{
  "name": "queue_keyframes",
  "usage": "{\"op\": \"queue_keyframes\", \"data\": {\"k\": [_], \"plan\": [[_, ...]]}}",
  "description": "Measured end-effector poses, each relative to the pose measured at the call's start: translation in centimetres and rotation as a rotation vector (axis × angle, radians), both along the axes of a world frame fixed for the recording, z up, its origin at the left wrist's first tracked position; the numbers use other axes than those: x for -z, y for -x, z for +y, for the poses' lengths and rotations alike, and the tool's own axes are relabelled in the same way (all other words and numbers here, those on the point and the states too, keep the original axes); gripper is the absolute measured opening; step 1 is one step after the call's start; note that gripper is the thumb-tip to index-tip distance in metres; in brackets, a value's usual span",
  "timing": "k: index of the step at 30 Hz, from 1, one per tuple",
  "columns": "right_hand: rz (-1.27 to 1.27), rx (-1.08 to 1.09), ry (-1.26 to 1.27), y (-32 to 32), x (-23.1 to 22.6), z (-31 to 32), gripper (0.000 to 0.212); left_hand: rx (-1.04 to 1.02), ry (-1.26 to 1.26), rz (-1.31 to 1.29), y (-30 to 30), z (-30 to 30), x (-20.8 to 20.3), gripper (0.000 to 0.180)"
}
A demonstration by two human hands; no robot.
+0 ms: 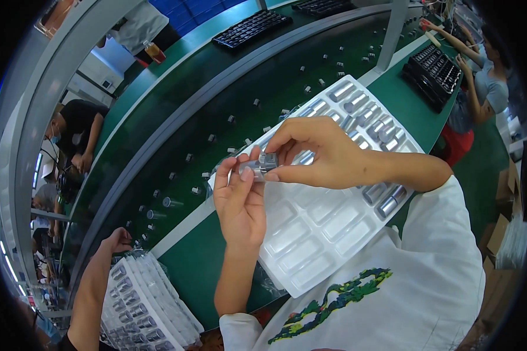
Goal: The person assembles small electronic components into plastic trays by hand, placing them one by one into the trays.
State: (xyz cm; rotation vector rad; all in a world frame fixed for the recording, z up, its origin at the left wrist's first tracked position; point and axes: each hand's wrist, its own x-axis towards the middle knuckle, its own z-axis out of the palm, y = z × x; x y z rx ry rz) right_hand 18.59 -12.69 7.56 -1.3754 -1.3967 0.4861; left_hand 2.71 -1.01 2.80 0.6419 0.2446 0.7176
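Over a white moulded tray [299,241], my two hands meet at a small cylinder [249,170] with a clear body and a silver end. My left hand [240,202], palm up, grips its clear body between thumb and fingers. From the right, my right hand [316,153] pinches the silver end [268,160]. Whether that end is a separate piece I cannot tell. Silver cylinders [391,201] lie in the tray's pockets along its far and right side. The pockets nearest my body hold nothing.
Beyond the tray runs a curved green conveyor belt [208,175] scattered with small silver pieces. At lower left, another person's arm [91,286] reaches past a stack of filled trays [136,310]. Black racks [432,76] stand right and far. A metal post [392,36] rises behind the tray.
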Motion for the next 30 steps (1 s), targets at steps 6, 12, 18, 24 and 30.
{"op": "queue_keyframes", "data": {"k": [6, 12, 18, 24, 30], "plan": [[0.175, -0.014, 0.060, 0.9, -0.4, -0.2, 0.029, -0.059, -0.188, -0.151, 0.0, -0.5, 0.8, 0.030], [0.330, 0.056, 0.023, 0.6, 0.0, -0.2, 0.029, -0.097, -0.162, -0.258, -0.6, -1.2, 1.4, 0.030], [0.109, -0.098, -0.085, 0.6, -0.2, -0.3, 0.030, -0.050, -0.162, -0.307, -0.5, -1.6, 1.5, 0.035], [0.215, -0.007, -0.030, 0.6, -0.4, -0.5, 0.033, -0.046, -0.123, -0.325, -0.1, -1.7, 1.0, 0.039], [0.071, -0.085, -0.073, 1.1, -0.5, -0.8, 0.034, -0.032, -0.251, -0.344, -0.2, -1.9, 1.0, 0.036]]}}
